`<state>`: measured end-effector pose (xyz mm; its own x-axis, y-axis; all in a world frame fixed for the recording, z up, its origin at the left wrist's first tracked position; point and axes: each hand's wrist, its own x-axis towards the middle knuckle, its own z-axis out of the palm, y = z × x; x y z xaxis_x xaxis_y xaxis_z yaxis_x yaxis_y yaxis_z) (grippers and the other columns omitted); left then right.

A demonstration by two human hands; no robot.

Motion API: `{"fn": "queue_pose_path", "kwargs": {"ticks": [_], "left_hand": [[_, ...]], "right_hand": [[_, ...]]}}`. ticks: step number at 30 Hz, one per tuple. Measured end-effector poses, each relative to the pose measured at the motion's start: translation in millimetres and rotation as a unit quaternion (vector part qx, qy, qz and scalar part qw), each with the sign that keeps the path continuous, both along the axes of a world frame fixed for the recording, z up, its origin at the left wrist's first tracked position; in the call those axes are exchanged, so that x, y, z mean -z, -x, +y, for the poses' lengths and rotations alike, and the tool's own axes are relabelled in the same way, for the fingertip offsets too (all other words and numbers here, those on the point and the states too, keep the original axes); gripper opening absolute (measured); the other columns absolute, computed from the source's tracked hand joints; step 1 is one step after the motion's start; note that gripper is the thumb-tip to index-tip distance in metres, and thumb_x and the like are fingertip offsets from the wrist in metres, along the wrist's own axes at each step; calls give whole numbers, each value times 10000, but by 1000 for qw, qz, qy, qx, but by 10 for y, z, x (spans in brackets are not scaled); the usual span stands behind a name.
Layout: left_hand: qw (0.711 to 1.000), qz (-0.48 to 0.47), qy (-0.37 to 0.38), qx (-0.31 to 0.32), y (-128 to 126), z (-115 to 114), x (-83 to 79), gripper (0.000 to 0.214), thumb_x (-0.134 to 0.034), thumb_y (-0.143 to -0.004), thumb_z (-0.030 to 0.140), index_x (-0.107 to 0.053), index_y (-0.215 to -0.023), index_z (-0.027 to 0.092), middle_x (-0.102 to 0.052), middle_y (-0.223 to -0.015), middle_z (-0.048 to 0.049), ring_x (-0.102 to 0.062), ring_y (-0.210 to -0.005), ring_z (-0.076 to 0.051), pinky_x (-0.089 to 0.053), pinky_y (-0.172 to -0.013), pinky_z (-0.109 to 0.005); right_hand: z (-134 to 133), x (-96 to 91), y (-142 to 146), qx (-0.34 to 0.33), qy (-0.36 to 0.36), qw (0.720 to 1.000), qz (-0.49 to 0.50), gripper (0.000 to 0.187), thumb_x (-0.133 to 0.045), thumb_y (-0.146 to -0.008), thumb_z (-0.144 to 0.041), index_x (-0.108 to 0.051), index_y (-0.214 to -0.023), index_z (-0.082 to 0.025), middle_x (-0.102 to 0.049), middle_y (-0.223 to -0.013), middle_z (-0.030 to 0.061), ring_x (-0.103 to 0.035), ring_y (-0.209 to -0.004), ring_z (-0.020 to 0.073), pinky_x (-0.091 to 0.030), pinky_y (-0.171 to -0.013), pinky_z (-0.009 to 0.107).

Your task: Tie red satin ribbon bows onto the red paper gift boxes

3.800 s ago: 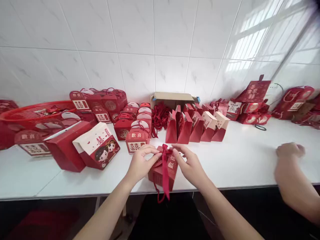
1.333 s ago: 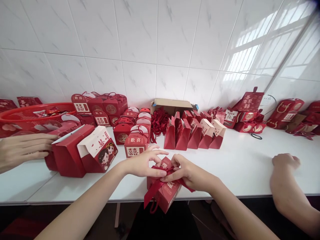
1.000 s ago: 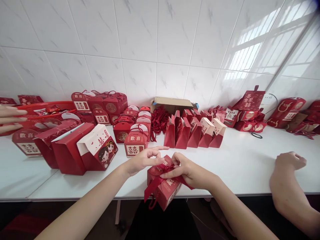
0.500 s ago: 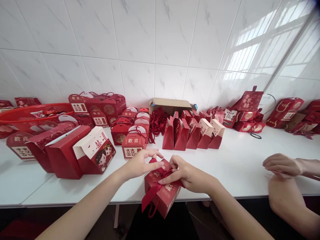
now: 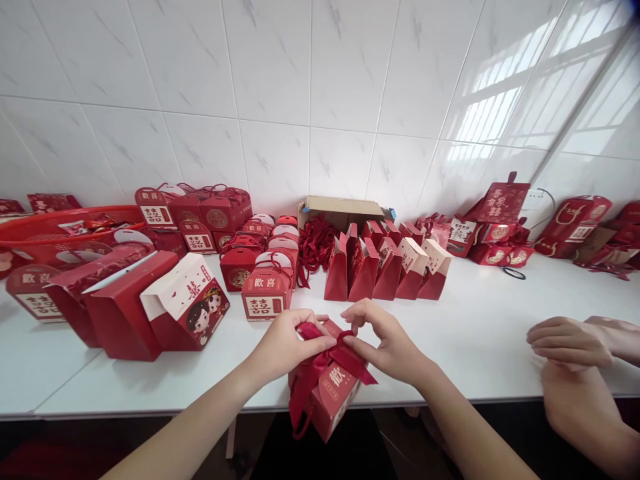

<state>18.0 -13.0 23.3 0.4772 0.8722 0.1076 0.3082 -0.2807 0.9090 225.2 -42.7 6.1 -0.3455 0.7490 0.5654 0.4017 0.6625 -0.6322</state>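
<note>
A small red gift box (image 5: 334,400) with pale lettering sits at the table's front edge, partly overhanging it. Across its top lies a dark red ribbon (image 5: 320,368), formed into a bow with loose tails. My left hand (image 5: 290,343) pinches the ribbon's left loop between thumb and fingers. On the other side my right hand (image 5: 385,340) pinches the right loop near the knot. A red cord handle (image 5: 301,427) hangs at the near left side of the box. My hands hide part of the box top.
Several red boxes (image 5: 267,287) stand just beyond, with open-topped red boxes (image 5: 364,270) right of them. Ribbons (image 5: 317,243) are heaped before a cardboard box (image 5: 345,203). Larger boxes (image 5: 130,313) and a red basket (image 5: 30,230) occupy the left. Another person's hands (image 5: 570,343) rest at right.
My right hand has shifted right and up off the box top, its fingers now on the right loop. My left thumb and fingers have closed on the left loop. The bow shows more plainly.
</note>
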Motion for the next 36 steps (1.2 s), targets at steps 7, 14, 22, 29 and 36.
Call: {"fn": "queue_pose_path", "kwargs": {"ticks": [7,14,22,29,36], "left_hand": [[1000,0,-4,0,12,35,31,251,-721,-700,360,-556,-614,191,-695,-784,-43,-612,-1097,-275,-457,-931,-343],[999,28,-11,-36,-14,-21,-60,285,-722,-661,385,-508,-650,196,-676,-760,-34,-651,-918,-273,-496,-800,-347],[999,4,-11,-36,-44,-88,-28,276,-664,-731,345,-428,-705,204,-566,-735,6,-598,-768,-193,-468,-707,-300],[999,-33,-25,-34,-52,-101,25,313,-683,-722,358,-414,-679,202,-542,-707,12,-588,-770,-192,-460,-735,-308],[997,-62,-24,-36,-103,-120,51,325,-686,-700,289,-374,-659,209,-510,-666,38,-538,-693,-152,-442,-691,-275]], "right_hand": [[11,9,-29,17,58,997,-40,122,-613,-853,-291,-679,-918,-211,-625,-904,44,-592,-830,145,-467,-773,279],[-32,-43,-12,20,54,998,-27,99,-527,-903,-225,-607,-850,-200,-645,-833,21,-582,-768,129,-456,-718,249],[-30,-9,24,47,54,997,-40,225,-628,-846,-310,-624,-1047,-208,-612,-874,26,-560,-769,131,-451,-702,255],[-26,-9,50,38,33,998,-42,105,-599,-867,-261,-654,-807,-195,-603,-811,24,-549,-741,126,-440,-666,240],[-11,-62,119,27,-50,993,-101,112,-479,-921,-181,-557,-841,-193,-591,-815,35,-531,-768,148,-438,-708,275]]}}
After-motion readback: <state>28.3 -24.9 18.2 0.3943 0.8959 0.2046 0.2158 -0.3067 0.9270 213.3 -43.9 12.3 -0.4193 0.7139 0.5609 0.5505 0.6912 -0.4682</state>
